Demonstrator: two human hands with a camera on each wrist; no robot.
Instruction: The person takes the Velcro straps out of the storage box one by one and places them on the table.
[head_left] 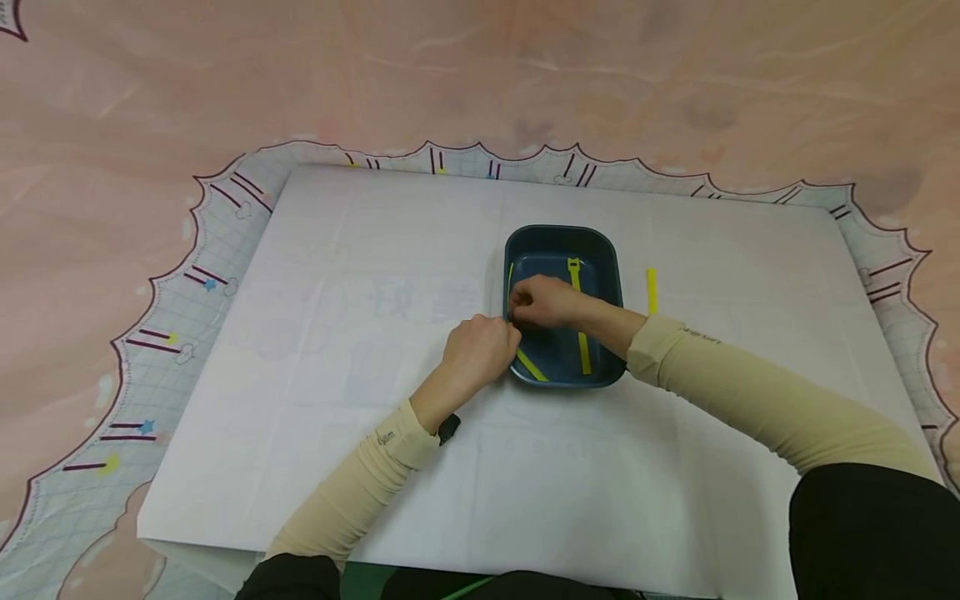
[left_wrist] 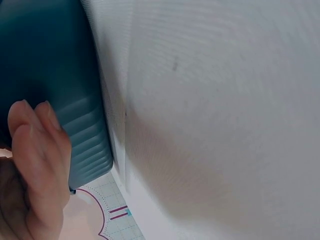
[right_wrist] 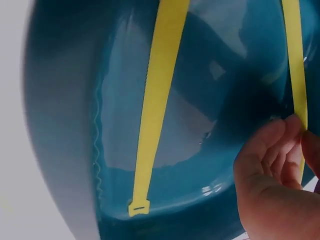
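Observation:
A dark blue container (head_left: 562, 232) holds a yellow strap (head_left: 584, 354) lying lengthwise, its slotted end in the right wrist view (right_wrist: 139, 207). Along the left wall runs another yellow strap (head_left: 532, 365), (right_wrist: 298, 75). My right hand (head_left: 546, 302), (right_wrist: 272, 170) reaches inside and pinches this second strap. Gripping the left wall is my left hand (head_left: 480, 347), (left_wrist: 40, 160), its fingers against the ribbed outer side; the left wrist view hides its thumb. One fingertip of it shows beside the strap in the right wrist view.
A yellow strip (head_left: 652, 290) lies on the white tabletop (head_left: 360, 250) right of the container, close to my right sleeve. Patterned cloth (head_left: 225, 196) surrounds the table's back and sides. A dark band (head_left: 448, 428) is on my left wrist.

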